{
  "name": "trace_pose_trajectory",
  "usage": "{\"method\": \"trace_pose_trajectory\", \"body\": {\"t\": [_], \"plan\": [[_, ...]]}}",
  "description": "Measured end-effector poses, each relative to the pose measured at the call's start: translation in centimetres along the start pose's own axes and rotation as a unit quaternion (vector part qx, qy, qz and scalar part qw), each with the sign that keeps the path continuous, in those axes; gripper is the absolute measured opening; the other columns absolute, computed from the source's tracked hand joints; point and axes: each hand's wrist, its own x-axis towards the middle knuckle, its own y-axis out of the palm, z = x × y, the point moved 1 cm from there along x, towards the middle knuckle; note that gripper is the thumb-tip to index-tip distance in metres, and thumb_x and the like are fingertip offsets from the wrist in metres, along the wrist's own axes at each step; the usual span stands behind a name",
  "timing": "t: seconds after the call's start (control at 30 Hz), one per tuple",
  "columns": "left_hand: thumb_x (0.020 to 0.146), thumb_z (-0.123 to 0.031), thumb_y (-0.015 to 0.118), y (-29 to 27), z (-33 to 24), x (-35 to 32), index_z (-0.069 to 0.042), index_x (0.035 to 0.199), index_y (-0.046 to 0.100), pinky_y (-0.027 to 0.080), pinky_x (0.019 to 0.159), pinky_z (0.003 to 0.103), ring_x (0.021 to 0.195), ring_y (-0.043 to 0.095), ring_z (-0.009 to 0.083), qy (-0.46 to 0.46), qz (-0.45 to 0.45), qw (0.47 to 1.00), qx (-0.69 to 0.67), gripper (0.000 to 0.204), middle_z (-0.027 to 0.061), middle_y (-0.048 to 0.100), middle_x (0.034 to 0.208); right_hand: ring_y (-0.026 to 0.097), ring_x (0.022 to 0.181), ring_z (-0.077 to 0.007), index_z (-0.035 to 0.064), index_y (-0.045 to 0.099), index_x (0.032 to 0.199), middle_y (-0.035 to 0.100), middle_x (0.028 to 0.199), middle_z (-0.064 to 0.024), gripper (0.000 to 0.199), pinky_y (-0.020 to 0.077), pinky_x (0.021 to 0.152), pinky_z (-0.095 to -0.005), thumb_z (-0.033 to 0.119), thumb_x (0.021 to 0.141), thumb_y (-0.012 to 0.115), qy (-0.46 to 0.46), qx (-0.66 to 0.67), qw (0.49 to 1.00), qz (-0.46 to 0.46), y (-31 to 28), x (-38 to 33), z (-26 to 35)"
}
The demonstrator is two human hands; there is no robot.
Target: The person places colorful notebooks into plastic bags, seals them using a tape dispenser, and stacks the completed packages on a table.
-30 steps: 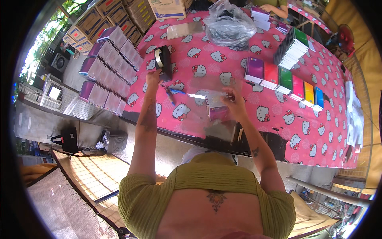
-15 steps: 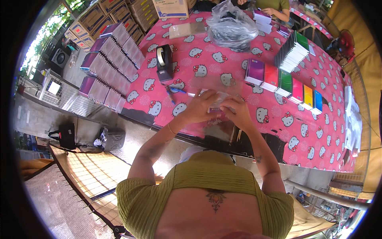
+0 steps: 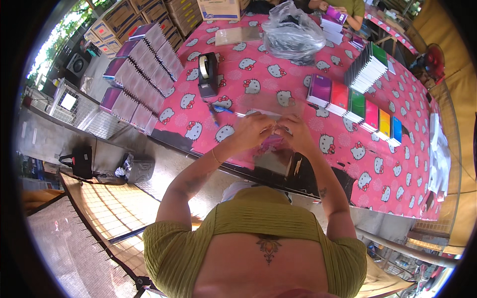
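Note:
Close together near the table's front edge, my left hand (image 3: pixel 254 131) and my right hand (image 3: pixel 294 133) meet with fingertips curled inward in a pinch. What they pinch is mostly hidden behind the fingers. Below them shows a purple patch (image 3: pixel 271 141), and a whitish edge (image 3: pixel 263 113) lies just beyond; I cannot tell whether these are one thing. To the left of my left hand lie a blue pen (image 3: pixel 221 109) and a second slim pen-like tool (image 3: pixel 213 115). Behind these stands a black tape dispenser (image 3: pixel 207 77) with a roll in it.
Stacks of spiral notebooks (image 3: pixel 141 67) stand at the left edge. On the right sit small coloured notebooks (image 3: pixel 357 105) in a row and a taller notebook stack (image 3: pixel 366 67). A clear plastic bag (image 3: pixel 293 37) lies at the back, near another person's hand (image 3: pixel 354 21). Cartons (image 3: pixel 119 25) are piled behind.
My hands have drawn closer together, fingertips now meeting; the left has turned inward from lying flatter. The other person at the back now holds up a purple notebook.

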Motion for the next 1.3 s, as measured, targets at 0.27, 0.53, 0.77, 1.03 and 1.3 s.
{"method": "trace_pose_trajectory", "body": {"t": [0.27, 0.53, 0.77, 1.03, 1.3], "plan": [[0.076, -0.023, 0.074, 1.4, -0.4, 1.3, -0.010, 0.101, 0.060, 0.055, 0.063, 0.043, 0.071, 0.068, 0.0305, -0.109, 0.025, 0.988, 0.111, 0.032, 0.0068, 0.068, 0.073, 0.063, 0.090, -0.0352, 0.0089, 0.053, 0.112, 0.067, 0.092, -0.0126, 0.038, 0.0482, 0.078, -0.0456, 0.003, 0.079, 0.070, 0.080, -0.002, 0.997, -0.009, -0.3, 1.4, 1.4], [0.079, -0.024, 0.070, 0.8, -1.1, 2.7, -0.010, 0.096, 0.063, 0.054, 0.061, 0.049, 0.070, 0.068, 0.0349, -0.114, 0.062, 0.985, 0.112, 0.023, 0.0103, 0.069, 0.074, 0.060, 0.103, -0.0341, 0.0075, 0.054, 0.119, 0.058, 0.117, -0.0148, 0.045, 0.0489, 0.089, -0.0423, 0.004, 0.077, 0.073, 0.079, 0.047, 0.994, -0.055, 0.6, 0.8, -0.3], [0.085, -0.017, 0.064, 2.1, -0.3, 3.4, -0.014, 0.102, 0.065, 0.053, 0.065, 0.047, 0.076, 0.067, 0.0384, -0.164, 0.118, 0.963, 0.179, 0.017, 0.0151, 0.069, 0.083, 0.058, 0.109, -0.0186, 0.0067, 0.049, 0.132, 0.057, 0.120, -0.0088, 0.052, 0.0470, 0.093, -0.0343, 0.006, 0.085, 0.072, 0.198, 0.344, 0.915, -0.068, 3.2, -0.4, -3.4], [0.074, -0.029, 0.084, 2.6, 7.3, 2.6, -0.002, 0.103, 0.063, 0.049, 0.073, 0.033, 0.083, 0.062, 0.0198, -0.355, 0.110, 0.891, -0.259, 0.045, 0.0107, 0.065, 0.089, 0.053, 0.107, -0.0164, 0.0076, 0.049, 0.133, 0.054, 0.116, -0.0079, 0.051, 0.0460, 0.091, -0.0322, 0.005, 0.086, 0.069, 0.252, 0.432, 0.861, -0.089, 3.8, -0.3, -2.5], [0.083, -0.021, 0.075, -0.4, 18.7, -2.3, -0.004, 0.111, 0.067, 0.049, 0.086, 0.040, 0.097, 0.064, 0.0260, -0.291, -0.196, 0.936, -0.034, 0.034, 0.0122, 0.070, 0.097, 0.054, 0.099, -0.0153, 0.0089, 0.052, 0.125, 0.055, 0.110, -0.0063, 0.045, 0.0457, 0.085, -0.0297, 0.002, 0.083, 0.068, 0.263, 0.393, 0.870, -0.135, 5.5, 0.7, -1.5]]}}
